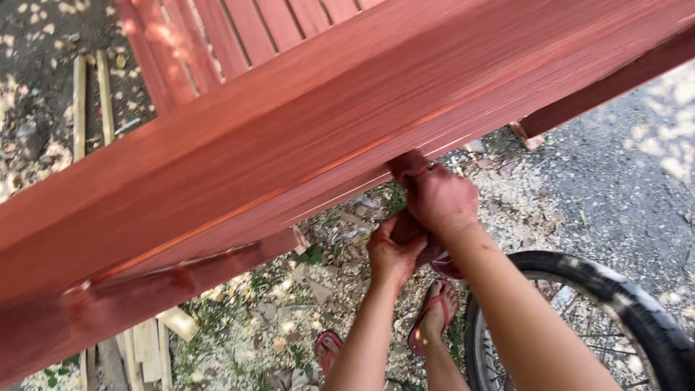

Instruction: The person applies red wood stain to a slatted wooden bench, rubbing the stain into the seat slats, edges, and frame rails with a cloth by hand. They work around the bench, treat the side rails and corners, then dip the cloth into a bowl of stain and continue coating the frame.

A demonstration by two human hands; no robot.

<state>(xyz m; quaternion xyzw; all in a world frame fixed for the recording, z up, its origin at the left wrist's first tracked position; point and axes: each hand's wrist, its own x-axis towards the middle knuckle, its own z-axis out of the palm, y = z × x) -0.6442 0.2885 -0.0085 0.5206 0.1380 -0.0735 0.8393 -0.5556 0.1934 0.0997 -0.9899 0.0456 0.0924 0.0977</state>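
Note:
A large wooden panel [289, 137], stained red-brown, slants across the view at chest height. My right hand [443, 201], smeared with red stain, grips a stained cloth [407, 162] and presses it against the panel's lower edge. Just below it my left hand [393, 255] is closed around a small dark-red object [407, 227]. A reddish rim [445, 266] shows behind my right wrist, and most of that object is hidden by both hands. A stained lower rail [181, 279] runs beneath the panel at left.
My feet in red flip-flops [433, 313] stand on ground strewn with wood shavings [289, 318]. A bicycle wheel [615, 297] is close at the lower right. Loose wooden slats lie at the far left [79, 94] and bottom left [148, 347]. Grey asphalt [622, 181] is on the right.

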